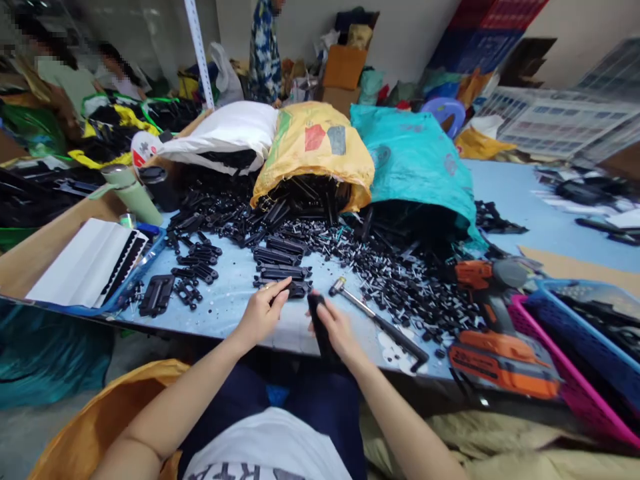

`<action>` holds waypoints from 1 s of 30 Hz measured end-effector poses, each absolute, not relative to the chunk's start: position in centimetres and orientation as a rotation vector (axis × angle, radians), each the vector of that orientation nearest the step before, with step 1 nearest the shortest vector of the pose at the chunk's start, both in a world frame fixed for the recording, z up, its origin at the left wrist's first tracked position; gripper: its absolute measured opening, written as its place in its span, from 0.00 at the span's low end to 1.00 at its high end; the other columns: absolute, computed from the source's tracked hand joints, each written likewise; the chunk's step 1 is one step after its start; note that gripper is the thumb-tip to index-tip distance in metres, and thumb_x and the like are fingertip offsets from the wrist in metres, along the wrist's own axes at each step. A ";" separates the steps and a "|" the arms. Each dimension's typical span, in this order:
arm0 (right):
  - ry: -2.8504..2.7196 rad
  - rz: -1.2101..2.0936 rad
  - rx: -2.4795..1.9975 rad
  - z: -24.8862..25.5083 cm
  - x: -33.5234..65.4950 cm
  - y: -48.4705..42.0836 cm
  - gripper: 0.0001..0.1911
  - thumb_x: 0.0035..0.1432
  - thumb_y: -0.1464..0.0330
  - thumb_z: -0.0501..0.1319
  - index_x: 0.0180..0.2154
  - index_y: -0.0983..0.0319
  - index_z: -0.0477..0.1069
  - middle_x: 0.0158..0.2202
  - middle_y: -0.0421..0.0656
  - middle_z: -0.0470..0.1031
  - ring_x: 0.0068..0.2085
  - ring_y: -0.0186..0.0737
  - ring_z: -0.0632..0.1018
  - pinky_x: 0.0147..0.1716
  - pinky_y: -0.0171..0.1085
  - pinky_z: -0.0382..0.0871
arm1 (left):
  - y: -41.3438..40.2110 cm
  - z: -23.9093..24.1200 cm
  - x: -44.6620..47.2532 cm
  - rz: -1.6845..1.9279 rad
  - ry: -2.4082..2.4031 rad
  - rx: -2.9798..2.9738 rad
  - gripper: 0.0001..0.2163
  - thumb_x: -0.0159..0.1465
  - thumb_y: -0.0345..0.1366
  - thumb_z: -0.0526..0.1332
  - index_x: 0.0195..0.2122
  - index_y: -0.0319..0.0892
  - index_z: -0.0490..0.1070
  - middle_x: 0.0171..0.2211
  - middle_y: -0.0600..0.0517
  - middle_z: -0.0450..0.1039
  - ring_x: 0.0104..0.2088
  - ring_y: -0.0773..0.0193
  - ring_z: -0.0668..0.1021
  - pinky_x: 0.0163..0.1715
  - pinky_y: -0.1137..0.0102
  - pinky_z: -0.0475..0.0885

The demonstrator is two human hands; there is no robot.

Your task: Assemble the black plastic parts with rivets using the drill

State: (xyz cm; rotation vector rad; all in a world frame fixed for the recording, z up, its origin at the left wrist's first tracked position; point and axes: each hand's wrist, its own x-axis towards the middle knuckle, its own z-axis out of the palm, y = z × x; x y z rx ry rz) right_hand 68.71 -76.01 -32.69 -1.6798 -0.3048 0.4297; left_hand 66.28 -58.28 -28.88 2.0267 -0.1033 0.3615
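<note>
My right hand is wrapped around a long black plastic part, held upright at the table's front edge. To its left, my left hand has its index finger and thumb stretched out and apart. Those fingertips are at the nearest of a row of black plastic parts lying on the blue table; whether they touch is hard to see. A small hammer with a black handle lies right of my right hand. Loose screws and small black pieces are heaped behind it.
White, yellow and teal sacks spill black parts across the back. An orange cordless drill and a pink basket are at right. Left stand a blue tray and a green bottle. Several people are beyond.
</note>
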 end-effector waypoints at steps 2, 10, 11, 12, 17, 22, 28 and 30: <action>-0.183 0.437 -1.527 -32.1 69.9 -75.9 0.29 0.57 0.51 0.54 0.58 0.53 0.58 0.32 0.41 0.72 0.24 0.34 0.72 0.21 0.33 0.69 | -59.2 -29.7 65.9 0.291 -0.113 2.000 0.18 0.65 0.39 0.52 0.54 0.41 0.66 0.36 0.49 0.74 0.29 0.68 0.76 0.36 0.69 0.73; -0.691 0.292 -1.719 -31.2 71.5 -76.9 0.27 0.56 0.57 0.59 0.56 0.56 0.63 0.46 0.45 0.72 0.33 0.35 0.75 0.35 0.38 0.73 | -59.6 -30.1 65.2 0.345 -0.219 2.152 0.17 0.65 0.36 0.53 0.54 0.41 0.66 0.42 0.45 0.73 0.43 0.61 0.75 0.44 0.67 0.71; -0.788 0.241 -1.775 -31.2 71.8 -77.2 0.26 0.56 0.58 0.59 0.56 0.56 0.64 0.47 0.45 0.72 0.38 0.38 0.75 0.40 0.40 0.72 | -59.4 -30.2 65.2 0.350 -0.231 2.186 0.17 0.66 0.36 0.52 0.54 0.41 0.66 0.42 0.46 0.72 0.43 0.62 0.75 0.43 0.67 0.71; -0.868 0.193 -1.822 -31.2 72.1 -77.4 0.25 0.56 0.59 0.59 0.56 0.57 0.64 0.48 0.46 0.72 0.42 0.40 0.75 0.44 0.42 0.70 | -59.4 -30.3 65.2 0.363 -0.241 2.207 0.17 0.66 0.36 0.52 0.54 0.41 0.66 0.42 0.46 0.72 0.42 0.62 0.75 0.43 0.67 0.71; -0.841 -0.020 -1.840 -31.3 71.5 -76.0 0.26 0.60 0.59 0.55 0.59 0.59 0.60 0.49 0.48 0.71 0.47 0.41 0.73 0.48 0.41 0.67 | -61.4 -31.4 65.7 0.697 -0.166 2.111 0.16 0.67 0.34 0.50 0.55 0.40 0.65 0.41 0.45 0.71 0.42 0.65 0.74 0.43 0.69 0.71; -0.654 -0.191 -1.846 -31.5 69.5 -73.3 0.29 0.61 0.55 0.51 0.60 0.60 0.58 0.51 0.49 0.70 0.53 0.45 0.70 0.52 0.43 0.64 | -62.3 -31.0 66.4 0.954 -0.089 2.047 0.16 0.67 0.34 0.47 0.54 0.38 0.66 0.40 0.44 0.71 0.40 0.64 0.74 0.40 0.68 0.71; -0.586 -0.204 -1.843 -32.1 69.0 -72.9 0.30 0.61 0.55 0.52 0.61 0.60 0.56 0.49 0.49 0.71 0.48 0.43 0.73 0.49 0.42 0.67 | -59.6 -30.2 67.2 0.786 -0.295 2.044 0.14 0.66 0.33 0.50 0.50 0.39 0.69 0.39 0.47 0.72 0.39 0.66 0.74 0.39 0.70 0.72; -0.554 -0.199 -1.812 -32.8 68.9 -72.8 0.29 0.61 0.55 0.52 0.61 0.59 0.56 0.50 0.49 0.70 0.47 0.42 0.73 0.48 0.42 0.69 | -58.9 -30.3 67.5 0.723 -0.362 2.046 0.14 0.66 0.33 0.50 0.49 0.39 0.69 0.39 0.47 0.73 0.39 0.66 0.74 0.39 0.70 0.72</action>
